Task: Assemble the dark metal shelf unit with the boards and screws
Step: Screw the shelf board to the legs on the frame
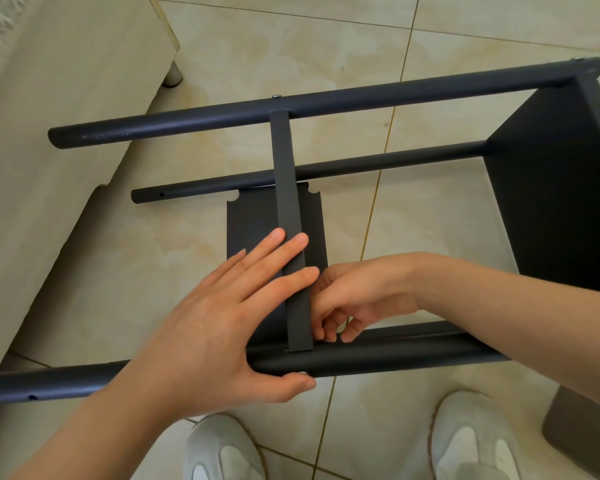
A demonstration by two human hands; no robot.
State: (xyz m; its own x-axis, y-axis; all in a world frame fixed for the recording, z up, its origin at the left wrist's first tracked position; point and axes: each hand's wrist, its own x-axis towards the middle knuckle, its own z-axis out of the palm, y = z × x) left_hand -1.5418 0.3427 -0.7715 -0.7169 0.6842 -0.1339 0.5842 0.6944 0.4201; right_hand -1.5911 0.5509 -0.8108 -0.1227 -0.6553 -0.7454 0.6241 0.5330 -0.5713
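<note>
Inventory, as we find it:
- Near tube (395, 355) at 6 o'clock, far tube (326, 102) at 12, middle tube (361, 164) between them.
- Strip (288, 202) spans far tube to near tube.
- Board (253, 216) beneath the strip.
- End panel (561, 188) at 3 o'clock.
- Our left hand (215, 317) on strip and near tube.
- Our right hand (357, 299) against the strip's 3 o'clock side.
- Shoes (222, 452) at 6.

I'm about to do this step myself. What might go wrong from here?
The right hand has its fingertips tucked where the board meets the near pole; they might get pinched. The screw by the thumb of the left hand may not be seated and could drop out.
</note>
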